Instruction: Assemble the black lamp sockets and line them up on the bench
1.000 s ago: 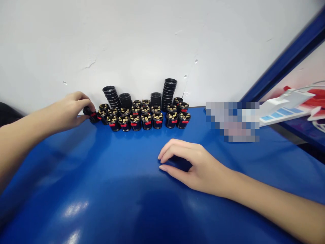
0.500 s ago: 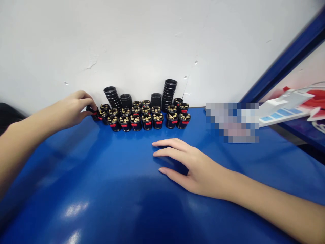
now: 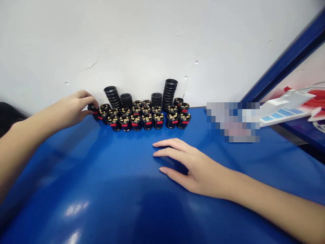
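Behind everything, a pale wall (image 3: 152,44) is standing along the back edge of a glossy blue worktop (image 3: 101,169), and a blue beam (image 3: 286,54) is slanting across the upper right. Over the near middle of the worktop, the right hand (image 3: 195,166) is holding nothing, its fingers spreading well apart from the thumb; whether it is touching the surface, I cannot tell. At the far left, the left hand (image 3: 73,106) is arching palm-down. To the right, a white strip with blue panels (image 3: 284,115) is lying near a pixelated object (image 3: 233,118). Against the wall, a tall ribbed black stack (image 3: 113,98) is leaning left and another tall stack (image 3: 169,95) is standing to its right, two shorter black cylinders (image 3: 156,100) sitting between them. Before these, black cups (image 3: 158,123) are crowding in rows, seven making up the front one. Beside the group's left end, a dark cup (image 3: 95,114) is sitting clamped in the left fingers. Red tabs (image 3: 115,125) are marking many cups, and small gold contacts (image 3: 147,117) are showing inside their rims
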Motion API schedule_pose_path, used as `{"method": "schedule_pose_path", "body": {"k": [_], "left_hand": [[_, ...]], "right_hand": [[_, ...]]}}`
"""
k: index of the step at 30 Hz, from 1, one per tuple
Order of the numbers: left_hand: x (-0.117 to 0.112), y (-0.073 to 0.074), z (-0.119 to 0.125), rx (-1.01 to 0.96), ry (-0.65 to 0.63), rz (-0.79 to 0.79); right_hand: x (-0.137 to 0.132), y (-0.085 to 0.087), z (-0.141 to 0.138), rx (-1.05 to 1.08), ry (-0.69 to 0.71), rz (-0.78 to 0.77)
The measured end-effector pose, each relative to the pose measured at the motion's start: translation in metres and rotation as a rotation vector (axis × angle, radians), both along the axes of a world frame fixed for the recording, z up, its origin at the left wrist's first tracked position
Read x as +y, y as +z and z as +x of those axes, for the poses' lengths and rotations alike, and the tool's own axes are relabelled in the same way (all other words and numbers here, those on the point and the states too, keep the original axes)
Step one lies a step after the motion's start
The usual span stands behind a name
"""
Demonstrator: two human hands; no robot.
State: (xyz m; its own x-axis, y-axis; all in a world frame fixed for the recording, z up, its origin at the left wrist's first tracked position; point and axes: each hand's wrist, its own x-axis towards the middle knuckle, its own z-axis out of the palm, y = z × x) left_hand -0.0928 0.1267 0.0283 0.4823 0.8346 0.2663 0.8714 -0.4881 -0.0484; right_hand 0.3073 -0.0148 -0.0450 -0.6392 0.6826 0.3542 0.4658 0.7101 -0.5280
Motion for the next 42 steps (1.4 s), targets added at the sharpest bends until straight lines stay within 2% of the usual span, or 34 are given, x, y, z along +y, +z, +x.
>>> {"method": "schedule_pose_path", "body": {"k": [9, 17, 28, 36, 39, 42], "left_hand": [[0.001, 0.002, 0.001, 0.077, 0.024, 0.011], [0.008, -0.003, -0.006, 0.149, -0.022, 0.020], [0.000, 0.002, 0.000, 0.162, -0.027, 0.020], [0.004, 0.003, 0.000, 0.139, -0.046, 0.008], [0.004, 0.006, 0.001, 0.150, -0.063, 0.026], [0.000, 0.015, 0.006, 0.159, -0.049, 0.115]], "right_hand": [[-0.001, 0.000, 0.001, -0.009, 0.000, -0.002], [-0.001, 0.000, 0.001, -0.028, 0.009, 0.036], [-0.001, 0.002, 0.001, -0.043, 0.012, 0.042], [-0.001, 0.001, 0.001, -0.043, 0.006, 0.029], [-0.001, 0.001, 0.002, -0.042, 0.003, 0.023], [-0.002, 0.001, 0.002, -0.040, 0.005, 0.018]]}}
